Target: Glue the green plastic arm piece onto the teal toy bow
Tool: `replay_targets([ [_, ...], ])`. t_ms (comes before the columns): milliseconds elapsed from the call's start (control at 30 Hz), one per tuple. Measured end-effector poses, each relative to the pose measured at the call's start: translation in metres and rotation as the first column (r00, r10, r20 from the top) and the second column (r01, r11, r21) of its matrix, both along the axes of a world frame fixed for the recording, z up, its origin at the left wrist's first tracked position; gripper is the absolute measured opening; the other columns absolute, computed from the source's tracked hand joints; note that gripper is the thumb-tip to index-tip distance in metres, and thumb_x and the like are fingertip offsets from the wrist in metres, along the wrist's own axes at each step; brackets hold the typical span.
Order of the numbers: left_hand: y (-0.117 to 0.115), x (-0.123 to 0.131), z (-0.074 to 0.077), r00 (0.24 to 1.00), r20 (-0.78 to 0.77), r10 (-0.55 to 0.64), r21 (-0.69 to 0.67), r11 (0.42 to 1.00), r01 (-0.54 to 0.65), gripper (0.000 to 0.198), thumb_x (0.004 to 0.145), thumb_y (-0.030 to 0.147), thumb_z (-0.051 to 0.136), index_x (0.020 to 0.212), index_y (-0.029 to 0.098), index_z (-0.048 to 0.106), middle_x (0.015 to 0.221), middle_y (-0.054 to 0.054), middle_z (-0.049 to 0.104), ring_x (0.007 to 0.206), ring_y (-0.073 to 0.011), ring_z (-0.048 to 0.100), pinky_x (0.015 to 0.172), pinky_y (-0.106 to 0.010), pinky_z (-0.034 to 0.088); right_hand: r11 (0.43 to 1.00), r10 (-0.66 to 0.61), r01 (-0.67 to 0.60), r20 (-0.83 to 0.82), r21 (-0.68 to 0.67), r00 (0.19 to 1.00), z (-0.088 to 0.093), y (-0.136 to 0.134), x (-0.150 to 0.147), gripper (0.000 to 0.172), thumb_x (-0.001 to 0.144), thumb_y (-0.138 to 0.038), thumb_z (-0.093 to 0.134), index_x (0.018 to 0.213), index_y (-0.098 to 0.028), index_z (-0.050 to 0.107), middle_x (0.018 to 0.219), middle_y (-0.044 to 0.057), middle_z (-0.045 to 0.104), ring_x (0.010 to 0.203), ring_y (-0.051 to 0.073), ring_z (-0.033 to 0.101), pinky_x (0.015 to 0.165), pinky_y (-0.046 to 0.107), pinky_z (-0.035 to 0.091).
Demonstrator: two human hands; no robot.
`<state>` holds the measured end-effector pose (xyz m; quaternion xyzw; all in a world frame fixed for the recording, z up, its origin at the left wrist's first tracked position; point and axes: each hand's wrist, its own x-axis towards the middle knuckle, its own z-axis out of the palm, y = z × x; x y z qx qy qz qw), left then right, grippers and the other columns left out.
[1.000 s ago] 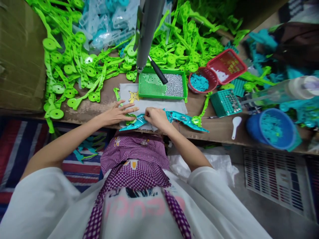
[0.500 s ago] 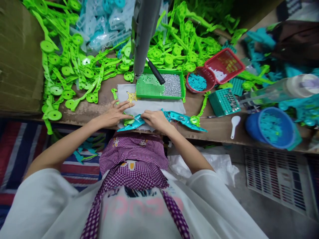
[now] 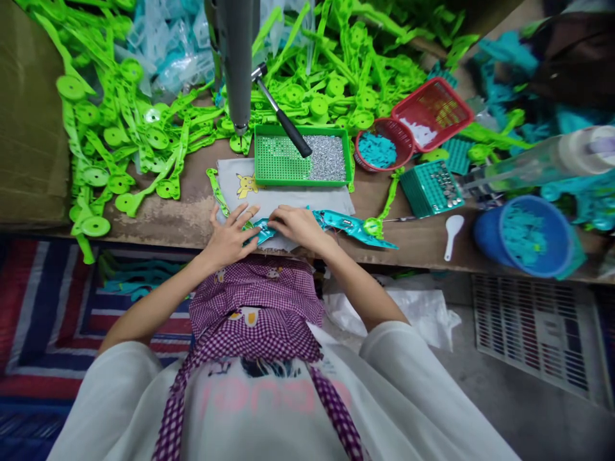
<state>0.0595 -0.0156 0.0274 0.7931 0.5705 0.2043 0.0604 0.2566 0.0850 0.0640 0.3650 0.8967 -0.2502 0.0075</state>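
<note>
A long, bow-shaped teal plastic part is laid across the centre of the frame, near the front edge of the brown worktop, and is partly covered by the hands. Its left end is reached by the left hand, which is held half-open with its fingers spread apart and nothing seen gripped in it. Its middle is touched by the right hand, whose fingers are curled close together; whether anything small is pinched there cannot be told. The part's right end is overlapped by the disc of a bright green plastic arm.

Just above, a grey cloth printed with a yellow cartoon figure is spread beneath a perforated green plastic tray, in which small silvery metal pieces are heaped at the right. The tray is overhung by the black handle of a hammer. At right of centre, teal bits are held in a round red basket. The upper left is filled by heaped green plastic arms.
</note>
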Motion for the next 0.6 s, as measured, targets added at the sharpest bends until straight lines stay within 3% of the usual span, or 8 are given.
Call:
replay_targets([
  [300, 0.0, -0.002, -0.002, 1.0, -0.002, -0.011, -0.024, 1.0, 0.011, 0.015, 0.091, 0.037, 0.06, 0.101, 0.033, 0.069, 0.152, -0.001, 0.048, 0.14, -0.0306, 0.043, 0.116, -0.065, 0.002, 0.965, -0.262, 0.262, -0.011, -0.026, 0.965, -0.003, -0.003, 0.021, 0.017, 0.089, -0.028, 0.057, 0.09, -0.02, 0.072, 0.087, 0.005, 0.074, 0.079, 0.018, 0.063, 0.067, 0.029, 0.034],
  [467, 0.001, -0.002, -0.002, 1.0, 0.007, -0.019, -0.027, 0.999, 0.019, 0.013, 0.09, 0.036, 0.062, 0.101, 0.033, 0.069, 0.151, -0.001, 0.049, 0.14, -0.03, 0.043, 0.117, -0.065, 0.0, 0.944, -0.311, 0.307, -0.016, -0.121, 0.95, -0.003, 0.001, 0.025, 0.02, 0.089, -0.025, 0.056, 0.089, -0.018, 0.074, 0.078, 0.005, 0.073, 0.073, 0.017, 0.062, 0.068, 0.028, 0.036],
  [600, 0.001, -0.001, -0.001, 1.0, 0.0, -0.017, -0.013, 1.0, 0.017, 0.014, 0.091, 0.036, 0.06, 0.101, 0.033, 0.069, 0.15, -0.001, 0.05, 0.14, -0.0296, 0.043, 0.116, -0.065, -0.001, 0.943, -0.322, 0.324, 0.037, -0.072, 0.946, -0.002, 0.004, 0.025, 0.019, 0.087, -0.024, 0.056, 0.089, -0.018, 0.074, 0.084, 0.007, 0.075, 0.078, 0.019, 0.063, 0.069, 0.03, 0.035],
])
